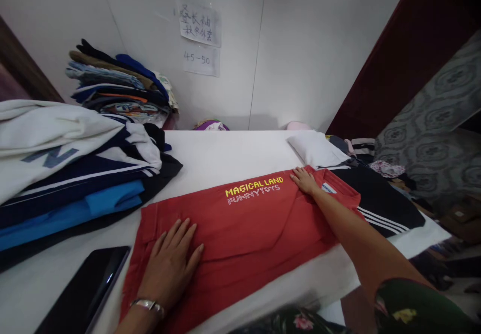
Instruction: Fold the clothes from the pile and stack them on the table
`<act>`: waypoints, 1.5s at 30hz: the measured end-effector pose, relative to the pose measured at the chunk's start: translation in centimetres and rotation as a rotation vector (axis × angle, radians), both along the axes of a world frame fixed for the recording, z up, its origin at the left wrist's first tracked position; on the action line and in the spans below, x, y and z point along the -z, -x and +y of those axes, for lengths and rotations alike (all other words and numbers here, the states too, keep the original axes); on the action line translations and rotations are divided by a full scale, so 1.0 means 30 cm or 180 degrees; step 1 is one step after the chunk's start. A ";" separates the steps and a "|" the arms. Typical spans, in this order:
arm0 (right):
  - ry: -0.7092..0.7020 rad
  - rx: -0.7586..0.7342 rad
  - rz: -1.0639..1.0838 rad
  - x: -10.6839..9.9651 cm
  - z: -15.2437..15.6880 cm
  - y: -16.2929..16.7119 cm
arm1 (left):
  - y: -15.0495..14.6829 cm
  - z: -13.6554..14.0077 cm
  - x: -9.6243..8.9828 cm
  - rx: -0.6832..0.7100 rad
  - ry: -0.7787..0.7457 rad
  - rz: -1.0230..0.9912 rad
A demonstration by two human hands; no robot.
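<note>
Red garment [248, 234], seen in the head view, lies spread across the white table [225, 148], its yellow "MAGICAL LAND" print near the far edge. Both hands rest on it, gripping nothing: the left hand [171, 254] is flat with fingers fanned near the left end, while the right hand [305, 181] lies flat with fingers extended near the labelled end. A dark phone [84, 291] sits just beside the left end; a black striped garment [376, 194] lies beside the right.
</note>
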State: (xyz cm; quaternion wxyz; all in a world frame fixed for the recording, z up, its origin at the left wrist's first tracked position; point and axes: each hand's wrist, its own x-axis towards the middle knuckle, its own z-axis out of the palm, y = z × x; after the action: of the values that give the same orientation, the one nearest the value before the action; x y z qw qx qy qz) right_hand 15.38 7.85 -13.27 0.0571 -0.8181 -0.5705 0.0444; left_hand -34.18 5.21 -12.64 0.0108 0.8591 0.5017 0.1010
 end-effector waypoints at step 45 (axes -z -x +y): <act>-0.0488 -0.2194 0.0216 -0.024 -0.189 0.561 | 0.096 0.214 -0.127 -0.1712 0.0989 -0.1023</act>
State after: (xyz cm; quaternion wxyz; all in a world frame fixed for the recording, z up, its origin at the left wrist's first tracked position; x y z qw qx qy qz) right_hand -1.43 2.17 -12.53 0.1188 -0.5690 -0.8124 0.0452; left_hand -37.05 11.63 -8.83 0.1933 0.6574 0.7113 0.1567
